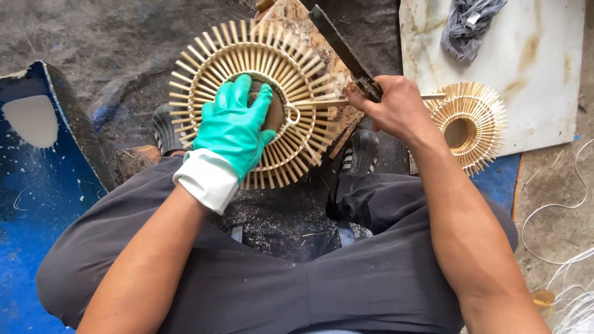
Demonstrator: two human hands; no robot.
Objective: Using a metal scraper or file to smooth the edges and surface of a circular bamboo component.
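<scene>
My left hand (238,127), in a green rubber glove with a white cuff, presses down on the middle of a round wheel of pale bamboo sticks (204,68). The wheel rests on a worn wooden block (297,21) between my feet. My bare right hand (393,108) grips the handle of a long dark blade (337,40), which points up and away over the wheel's right side. A thin bamboo stick (315,102) lies across the wheel toward the right hand.
A second, smaller bamboo wheel (473,124) lies at the right on a stained white board (544,68), with a grey cloth (467,25) above it. A blue plastic sheet (37,204) is at the left. White cords (572,278) lie at the lower right. My dark trousers fill the foreground.
</scene>
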